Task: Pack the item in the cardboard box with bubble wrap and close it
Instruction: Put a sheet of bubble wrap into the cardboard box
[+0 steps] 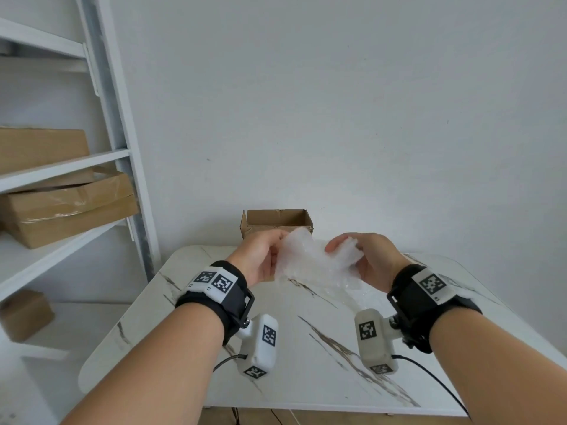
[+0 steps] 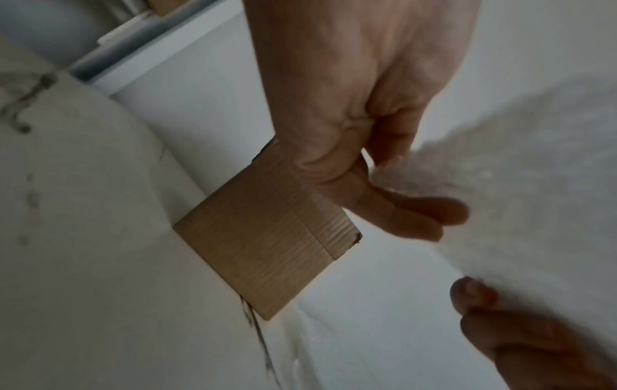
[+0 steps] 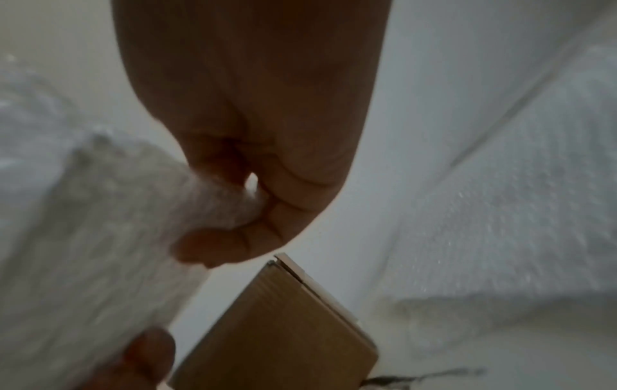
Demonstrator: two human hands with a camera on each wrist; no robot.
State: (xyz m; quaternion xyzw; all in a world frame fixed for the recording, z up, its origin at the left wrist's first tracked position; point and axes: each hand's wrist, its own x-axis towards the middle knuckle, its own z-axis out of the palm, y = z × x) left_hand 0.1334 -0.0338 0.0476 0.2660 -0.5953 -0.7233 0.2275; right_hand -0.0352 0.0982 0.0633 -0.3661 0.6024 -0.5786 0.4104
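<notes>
Above the table's (image 1: 214, 348) far edge, before the open cardboard box (image 1: 277, 222), the left hand (image 1: 260, 259) and right hand (image 1: 372, 259) each pinch the bubble wrap (image 1: 310, 259), light, limp, probably slippery, best gripped at its edges.

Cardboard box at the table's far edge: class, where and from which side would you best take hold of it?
Grip the cardboard box by its two short side walls, coming from above: its top stands open and both sides look free. The near wall is screened by the bubble wrap.

You won't find readable words or numbers here. Your wrist bands (image 1: 219, 282) carry only black-and-white square code markers.
</notes>
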